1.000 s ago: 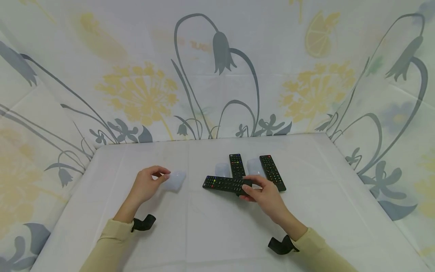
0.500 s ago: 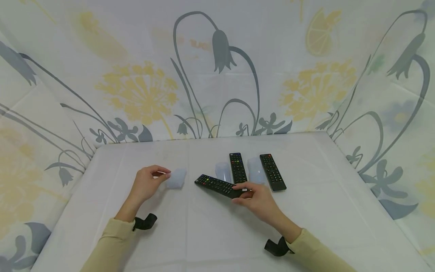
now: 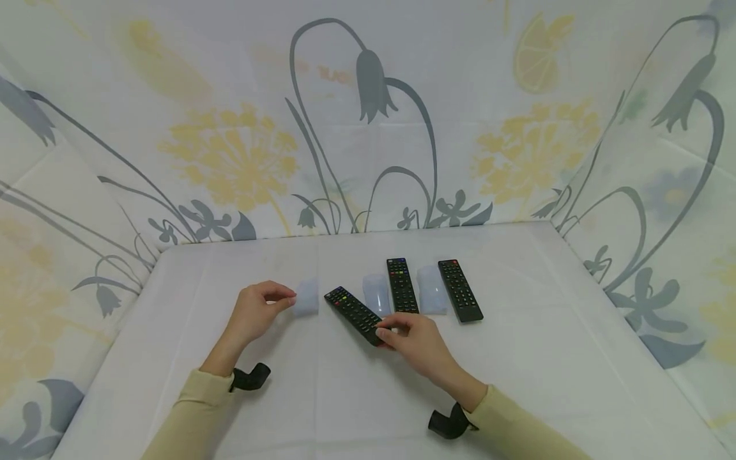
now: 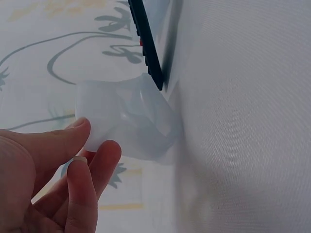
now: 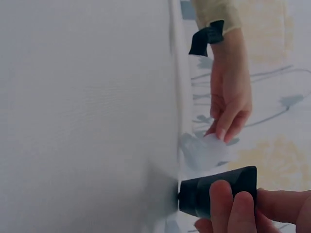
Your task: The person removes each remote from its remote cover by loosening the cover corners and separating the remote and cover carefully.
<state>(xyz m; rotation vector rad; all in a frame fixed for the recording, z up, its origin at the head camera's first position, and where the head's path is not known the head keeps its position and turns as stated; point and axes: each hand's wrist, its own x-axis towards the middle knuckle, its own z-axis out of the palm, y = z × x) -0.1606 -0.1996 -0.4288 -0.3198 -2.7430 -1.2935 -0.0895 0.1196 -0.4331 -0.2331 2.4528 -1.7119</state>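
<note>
Black remote (image 3: 353,314) pinched by right hand (image 3: 415,343); left hand (image 3: 255,312) pinches translucent cover (image 4: 126,121).

A black remote control (image 3: 353,315) with coloured buttons lies face up and slanted on the counter (image 3: 517,358). Just left of its far end lies a translucent, pale bluish sleeve (image 3: 306,296), flat and empty.

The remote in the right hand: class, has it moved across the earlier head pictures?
Yes. The remote in the right hand has swung left, off the middle remote, toward the translucent cover that the left hand pinches.
</note>
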